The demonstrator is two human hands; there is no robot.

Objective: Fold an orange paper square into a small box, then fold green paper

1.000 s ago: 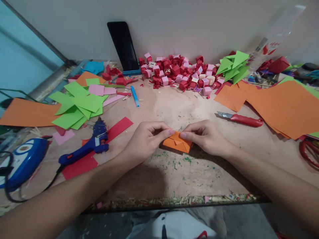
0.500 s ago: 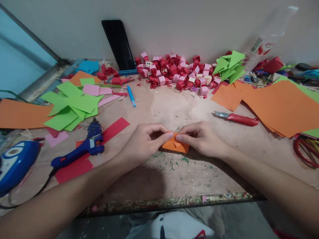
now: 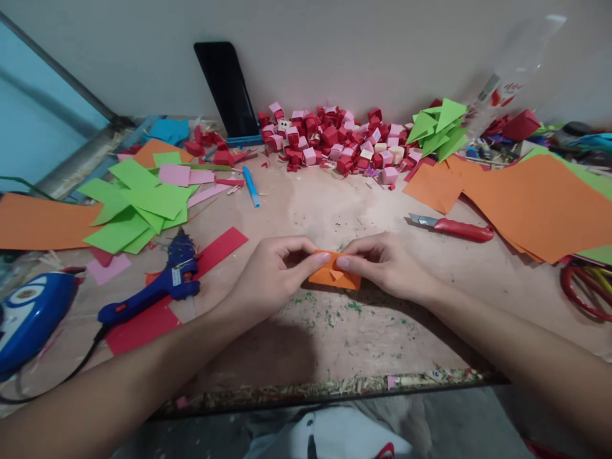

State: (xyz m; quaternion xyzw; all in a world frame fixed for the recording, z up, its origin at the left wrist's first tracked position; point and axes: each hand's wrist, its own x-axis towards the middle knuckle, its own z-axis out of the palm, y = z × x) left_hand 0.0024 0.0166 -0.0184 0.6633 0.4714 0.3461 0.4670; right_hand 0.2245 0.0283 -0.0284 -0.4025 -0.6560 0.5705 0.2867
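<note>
A small folded orange paper (image 3: 336,278) is held just above the board near the middle, with a little triangular flap showing on its front. My left hand (image 3: 282,271) pinches its upper left part between thumb and fingers. On the upper right part, my right hand (image 3: 382,264) does the same, the two thumb tips close together but apart. The fingertips behind the paper are hidden.
At the left lie a blue glue gun (image 3: 176,278), red strips (image 3: 224,250) and green papers (image 3: 148,194). Folded red and pink pieces (image 3: 329,137) are heaped behind. A red-handled cutter (image 3: 461,229) and orange sheets (image 3: 540,204) lie right.
Both hands keep their pinch on the orange paper. The paper is tilted slightly differently, its lower edge a little higher in view.
</note>
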